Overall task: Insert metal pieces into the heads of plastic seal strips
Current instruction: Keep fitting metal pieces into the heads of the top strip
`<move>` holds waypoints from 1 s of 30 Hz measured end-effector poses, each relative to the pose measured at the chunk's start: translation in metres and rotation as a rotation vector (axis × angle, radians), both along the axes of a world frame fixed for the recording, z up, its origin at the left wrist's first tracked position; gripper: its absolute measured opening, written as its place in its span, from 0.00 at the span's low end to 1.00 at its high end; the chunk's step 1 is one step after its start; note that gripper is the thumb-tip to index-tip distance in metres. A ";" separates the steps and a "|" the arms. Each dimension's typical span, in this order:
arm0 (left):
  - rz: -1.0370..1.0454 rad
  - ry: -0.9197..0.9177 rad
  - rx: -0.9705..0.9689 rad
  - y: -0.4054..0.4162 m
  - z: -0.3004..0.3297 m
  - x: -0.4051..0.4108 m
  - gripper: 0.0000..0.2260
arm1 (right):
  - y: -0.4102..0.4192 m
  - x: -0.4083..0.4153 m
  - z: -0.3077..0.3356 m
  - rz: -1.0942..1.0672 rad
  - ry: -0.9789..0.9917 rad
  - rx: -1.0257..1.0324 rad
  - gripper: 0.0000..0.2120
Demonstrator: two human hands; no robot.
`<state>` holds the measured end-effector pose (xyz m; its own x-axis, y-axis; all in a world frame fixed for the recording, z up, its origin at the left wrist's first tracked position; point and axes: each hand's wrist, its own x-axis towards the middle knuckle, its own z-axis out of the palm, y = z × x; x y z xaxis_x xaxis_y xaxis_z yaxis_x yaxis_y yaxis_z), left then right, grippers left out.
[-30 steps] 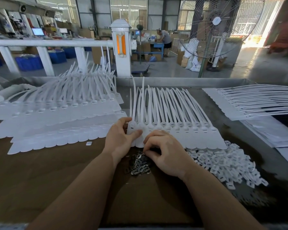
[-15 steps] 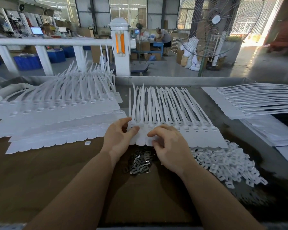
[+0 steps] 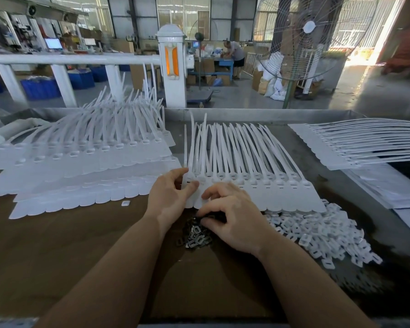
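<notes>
Seal strips [image 3: 246,176] fanned for reach | left hand [image 3: 168,195] pinches end head steady | right hand [image 3: 232,218] picks metal pieces [image 3: 194,236]

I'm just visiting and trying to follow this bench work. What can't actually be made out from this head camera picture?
- Whether the right hand holds a metal piece: its curled fingers cover the spot above the heap of small dark metal clips.
- Which slots in the middle row of white plastic seal strips are filled: too small.
- The near edge of that row under the left hand: covered.
- The right-hand stack of white strips: cut off by the frame edge.
</notes>
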<state>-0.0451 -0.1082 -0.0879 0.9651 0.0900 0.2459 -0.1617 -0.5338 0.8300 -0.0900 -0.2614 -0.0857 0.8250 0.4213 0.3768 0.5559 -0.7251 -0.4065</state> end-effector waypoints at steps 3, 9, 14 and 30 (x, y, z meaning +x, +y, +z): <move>-0.012 0.019 -0.032 0.000 0.000 0.000 0.21 | -0.001 0.000 0.000 0.003 0.003 0.019 0.04; -0.023 0.009 -0.032 0.000 0.000 0.000 0.22 | 0.000 -0.002 0.003 0.057 0.040 0.066 0.05; -0.016 0.019 -0.041 -0.001 0.000 0.000 0.22 | 0.001 -0.003 0.005 0.089 0.080 0.010 0.07; 0.010 0.013 -0.003 -0.002 -0.001 0.000 0.21 | 0.000 0.003 0.004 -0.154 -0.050 0.324 0.02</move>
